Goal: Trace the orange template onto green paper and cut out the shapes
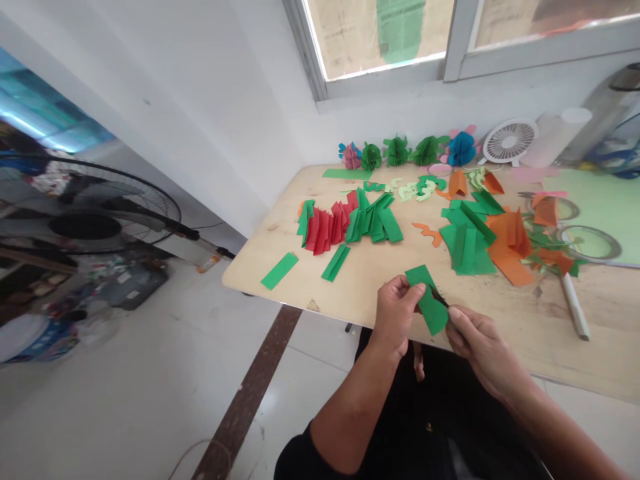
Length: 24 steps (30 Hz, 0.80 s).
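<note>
At the near edge of the tabletop [360,293], the left hand [395,310] pinches a green, roughly rectangular paper piece [423,279] between thumb and fingers, raised just over the wood. To its right, the right hand [477,343] is wrapped around a slim dark-bladed tool, apparently scissors [440,298], whose blades meet the paper's right side; how wide they stand cannot be told. To cut well, the left hand should probably turn the sheet into the blades, keeping its thumb off the cutting line and the paper taut, while the right works in short, smooth snips.

Counted from the left: one flat green paper strip [279,271]; one folded green paper strip [335,263]; a row of folded red paper strips [325,227], too overlapped to number; five round pleated-paper figures [397,152] along the far edge, one pink and blue, three green, one blue and pink; one small white round fan [510,141]; one pale, narrow-handled tool [575,307] on the right.
</note>
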Tool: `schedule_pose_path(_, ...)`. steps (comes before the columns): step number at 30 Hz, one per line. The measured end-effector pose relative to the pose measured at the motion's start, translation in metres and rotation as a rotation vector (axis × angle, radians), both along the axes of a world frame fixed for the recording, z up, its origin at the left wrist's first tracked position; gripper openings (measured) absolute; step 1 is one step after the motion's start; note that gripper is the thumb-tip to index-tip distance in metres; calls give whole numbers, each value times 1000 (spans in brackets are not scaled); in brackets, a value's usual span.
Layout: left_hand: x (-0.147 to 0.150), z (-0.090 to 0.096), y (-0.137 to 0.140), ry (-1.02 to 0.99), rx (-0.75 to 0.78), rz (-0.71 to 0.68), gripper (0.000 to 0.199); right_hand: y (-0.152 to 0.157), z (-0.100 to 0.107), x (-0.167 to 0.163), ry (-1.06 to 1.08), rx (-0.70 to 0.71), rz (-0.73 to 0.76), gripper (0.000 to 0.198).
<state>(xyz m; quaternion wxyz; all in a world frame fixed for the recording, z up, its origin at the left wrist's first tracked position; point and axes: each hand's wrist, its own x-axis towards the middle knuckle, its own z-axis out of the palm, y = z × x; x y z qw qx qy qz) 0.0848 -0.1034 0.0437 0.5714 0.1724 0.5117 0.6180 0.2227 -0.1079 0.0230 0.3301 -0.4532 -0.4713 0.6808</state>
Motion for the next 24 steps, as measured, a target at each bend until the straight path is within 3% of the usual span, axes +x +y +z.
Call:
schedule_pose_path(13, -2, 4, 0, -21, 12, -49, 23, -1, -1, 1, 111, -130, 4, 48)
schedule_pose_path(24, -3, 5, -2, -9, 10, -53, 23, 0, -1, 1, 20, -54, 4, 53)
